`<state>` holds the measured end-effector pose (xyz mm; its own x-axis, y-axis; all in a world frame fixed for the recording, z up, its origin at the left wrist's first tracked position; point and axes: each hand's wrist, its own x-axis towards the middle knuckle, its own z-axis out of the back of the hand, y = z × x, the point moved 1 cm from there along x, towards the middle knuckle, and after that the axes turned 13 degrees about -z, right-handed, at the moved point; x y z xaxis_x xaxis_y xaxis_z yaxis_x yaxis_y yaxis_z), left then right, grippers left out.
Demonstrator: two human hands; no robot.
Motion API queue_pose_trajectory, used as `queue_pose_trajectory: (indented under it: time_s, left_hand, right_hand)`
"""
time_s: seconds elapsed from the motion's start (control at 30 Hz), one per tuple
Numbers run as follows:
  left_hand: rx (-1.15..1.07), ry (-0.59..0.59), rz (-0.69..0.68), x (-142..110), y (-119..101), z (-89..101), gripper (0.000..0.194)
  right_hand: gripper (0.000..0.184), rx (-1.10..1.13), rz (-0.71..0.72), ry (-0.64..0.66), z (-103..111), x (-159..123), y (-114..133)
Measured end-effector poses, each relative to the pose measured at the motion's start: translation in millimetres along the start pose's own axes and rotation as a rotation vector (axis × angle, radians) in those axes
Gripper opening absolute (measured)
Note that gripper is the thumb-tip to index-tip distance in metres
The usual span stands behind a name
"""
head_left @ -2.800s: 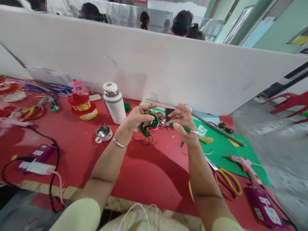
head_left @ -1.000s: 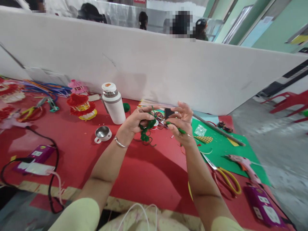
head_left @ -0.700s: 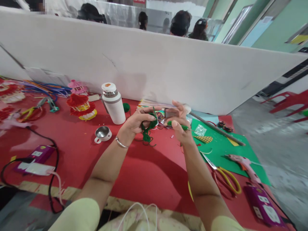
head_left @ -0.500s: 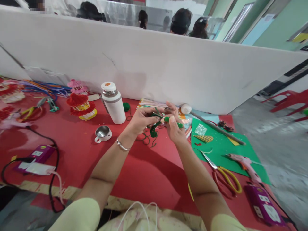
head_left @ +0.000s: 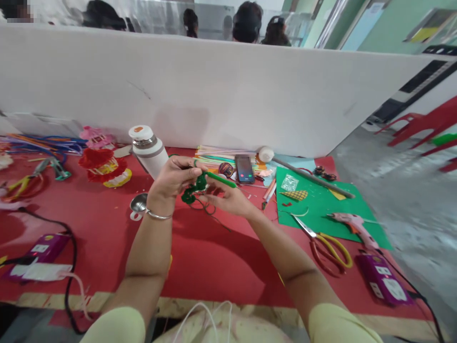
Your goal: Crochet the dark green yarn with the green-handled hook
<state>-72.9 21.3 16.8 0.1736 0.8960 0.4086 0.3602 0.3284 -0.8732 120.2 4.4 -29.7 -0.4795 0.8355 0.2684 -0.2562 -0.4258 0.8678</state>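
A small dark green crocheted piece (head_left: 190,194) hangs from the fingers of my left hand (head_left: 167,181), which pinches its upper edge. My right hand (head_left: 230,199) grips a crochet hook (head_left: 222,179) by its bright green handle. The hook's tip meets the crochet work beside my left fingertips, and the exact stitch there is too small to make out. Loose green yarn (head_left: 210,213) trails below both hands over the red table covering (head_left: 221,271). Behind my left hand stands a white flask (head_left: 150,155), with a metal-lined cup (head_left: 138,203) near that wrist.
A phone (head_left: 244,169) and a patterned ball (head_left: 226,169) lie beyond my hands. On the right are scissors (head_left: 326,247), a glue gun (head_left: 353,224) on green sheet, and a purple power strip (head_left: 383,278). Red and yellow crafts (head_left: 103,166) sit left, before a white partition (head_left: 228,95).
Both hands have moved left and slightly lower, uncovering the phone and patterned ball. The hook's handle now points right, and the crochet piece shows more fully. The camera view has shifted too.
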Motion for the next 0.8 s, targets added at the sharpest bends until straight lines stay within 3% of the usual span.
queue_pose_trajectory:
  time_s: [0.07, 0.13, 0.33, 0.53, 0.8]
  left_hand:
    - [-0.021, -0.019, -0.003, 1.4, 2.0, 3.8, 0.03]
    - [-0.02, -0.015, 0.009, 2.1, 5.8, 2.9, 0.032]
    - [-0.005, 0.058, 0.046, 4.4, 12.4, -1.1, 0.032]
    - [-0.008, 0.072, 0.053, 5.1, 14.2, -5.6, 0.032]
    - [-0.031, 0.183, 0.067, 6.3, 18.6, -13.0, 0.027]
  right_hand:
    - [0.026, -0.095, -0.017, 0.153, -5.7, -0.9, -2.0]
    - [0.021, -0.206, -0.007, 0.218, -5.1, -2.4, -4.7]
    - [0.024, -0.405, 0.032, 0.155, 20.0, -5.3, -13.4]
    - [0.02, -0.68, -0.151, 0.087, 52.3, -4.4, -12.8]
    - [0.027, -0.818, -0.305, 0.144, 44.4, -4.1, -27.5]
